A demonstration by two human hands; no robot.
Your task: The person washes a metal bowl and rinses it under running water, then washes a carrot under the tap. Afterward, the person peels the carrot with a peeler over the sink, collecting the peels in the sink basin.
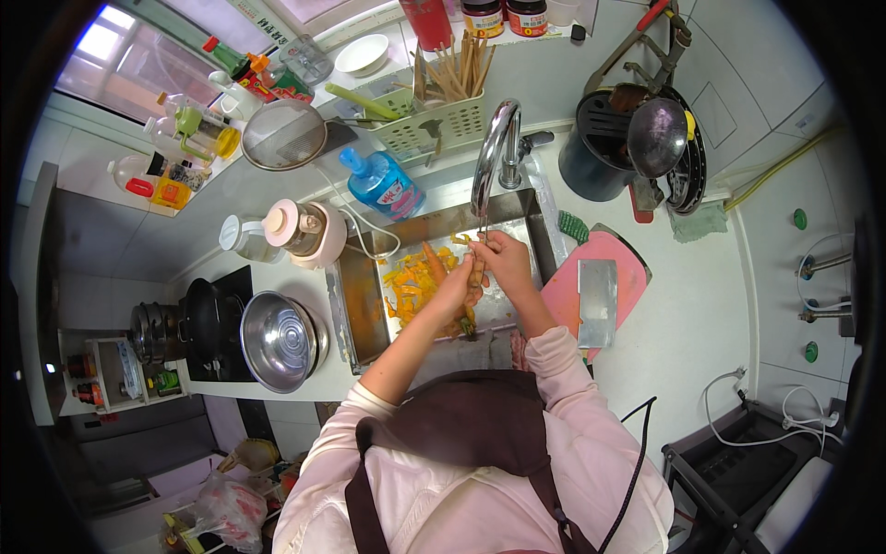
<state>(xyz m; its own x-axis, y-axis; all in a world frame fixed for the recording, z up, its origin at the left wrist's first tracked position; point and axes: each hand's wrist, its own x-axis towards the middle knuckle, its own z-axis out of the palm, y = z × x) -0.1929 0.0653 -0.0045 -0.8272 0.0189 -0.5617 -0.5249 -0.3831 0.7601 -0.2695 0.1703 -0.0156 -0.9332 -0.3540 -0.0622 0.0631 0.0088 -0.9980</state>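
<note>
Over the stainless steel sink (365,291), my left hand (453,287) is closed around a carrot (477,271), seen only in part between the fingers. My right hand (507,257) is at the carrot's upper end and grips a slim metal tool, perhaps a peeler, just under the tap (497,159). Its working end is too small to make out. Orange and yellow peelings (410,282) lie heaped in the sink, left of my hands. Another carrot (435,262) rests on them, and a carrot's green top (469,324) shows below my left wrist.
On the right, a cleaver (597,301) lies on a pink cutting board (631,260) beside a green scrubber (573,227). Steel bowls (280,343) stand left of the sink, near a pink electric appliance (325,235). A blue detergent bottle (384,185) is behind the sink.
</note>
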